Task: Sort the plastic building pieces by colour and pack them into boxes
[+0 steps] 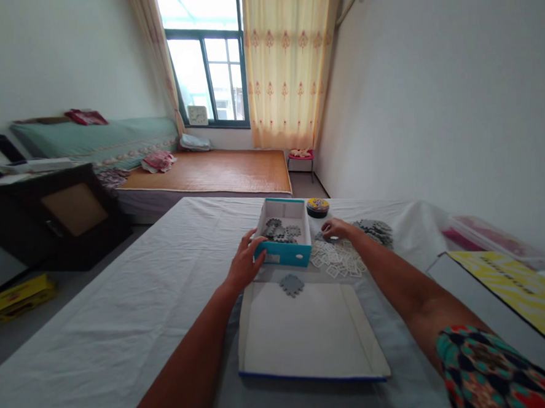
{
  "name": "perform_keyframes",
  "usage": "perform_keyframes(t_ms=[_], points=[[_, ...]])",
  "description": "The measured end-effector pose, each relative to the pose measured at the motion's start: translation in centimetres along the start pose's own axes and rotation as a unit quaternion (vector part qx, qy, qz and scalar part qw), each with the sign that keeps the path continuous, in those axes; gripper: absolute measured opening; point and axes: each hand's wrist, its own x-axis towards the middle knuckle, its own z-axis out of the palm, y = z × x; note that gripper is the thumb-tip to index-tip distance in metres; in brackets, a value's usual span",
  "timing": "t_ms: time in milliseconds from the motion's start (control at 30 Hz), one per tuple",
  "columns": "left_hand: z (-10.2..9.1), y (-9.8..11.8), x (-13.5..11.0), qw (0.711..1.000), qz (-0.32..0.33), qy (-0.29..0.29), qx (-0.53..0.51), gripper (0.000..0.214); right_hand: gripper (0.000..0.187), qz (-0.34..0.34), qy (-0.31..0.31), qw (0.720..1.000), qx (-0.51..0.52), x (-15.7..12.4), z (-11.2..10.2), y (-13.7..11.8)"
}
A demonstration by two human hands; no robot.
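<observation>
My left hand (246,258) grips the near left corner of a blue cardboard box (285,254), its fingers bent at the wall and rim. Inside the box lie several grey notched pieces (280,231). Beyond the box's right side, my right hand (338,229) reaches down with curled fingers closed on a small grey notched piece (319,236), partly hidden by the fingers. Below that hand spreads a pile of small white square frames (340,257). One flat grey notched tile (291,285) rests on the far edge of a white box lid (313,336).
A round yellow-and-black tin (317,207) stands behind my right hand. More grey pieces (375,232) are heaped beyond my right forearm. To the right sit a yellow-and-white box (507,292) and a clear plastic container (496,239). White cloth (179,284) covers the table.
</observation>
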Motion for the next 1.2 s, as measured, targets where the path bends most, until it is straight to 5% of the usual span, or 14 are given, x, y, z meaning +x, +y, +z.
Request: perform_keyframes(t_ms=[167, 400, 667, 900, 1067, 1200], points=[[-0.1, 0.0, -0.1, 1.000, 0.002, -0.003, -0.001, 0.032, 0.021, 0.002, 0.004, 0.999, -0.039, 0.2, 0.2, -0.5], [0.0, -0.1, -0.1, 1.000, 0.001, -0.003, -0.004, 0.033, 0.034, -0.037, 0.046, 0.995, -0.081, 0.2, 0.1, 0.0], [-0.1, 0.1, 0.0, 1.000, 0.002, 0.000, -0.002, 0.032, 0.015, -0.031, 0.035, 0.993, -0.106, 0.3, -0.1, -1.5], [0.0, 0.1, 0.0, 1.000, 0.005, 0.004, 0.004, 0.033, 0.030, -0.046, 0.151, 0.985, -0.066, -1.5, -2.2, -1.3], [0.0, -0.1, 0.0, 1.000, 0.000, -0.003, 0.002, 0.032, 0.041, -0.154, 0.302, 0.934, 0.113, -2.4, -3.8, -7.0], [0.0, 0.0, -0.1, 1.000, 0.002, -0.006, -0.001, 0.032, 0.042, -0.292, 0.265, 0.907, 0.147, -6.1, -4.1, -12.1]])
